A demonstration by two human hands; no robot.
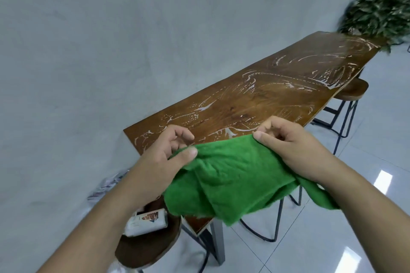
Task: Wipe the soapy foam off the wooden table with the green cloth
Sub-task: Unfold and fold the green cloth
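The left hand [165, 153] and right hand [290, 146] each pinch the top edge of the green cloth [233, 182], which hangs slack over the near end of the bench [277, 97] streaked with foam [204, 107]; soft, light and floppy, it would likely wipe best folded into a pad.

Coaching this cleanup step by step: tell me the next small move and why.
Probably lower the green cloth flat onto the near end of the wooden table and begin the first stroke. The left hand and right hand pinch its top edge and hold it bunched in the air, while white foam streaks cover the tabletop.
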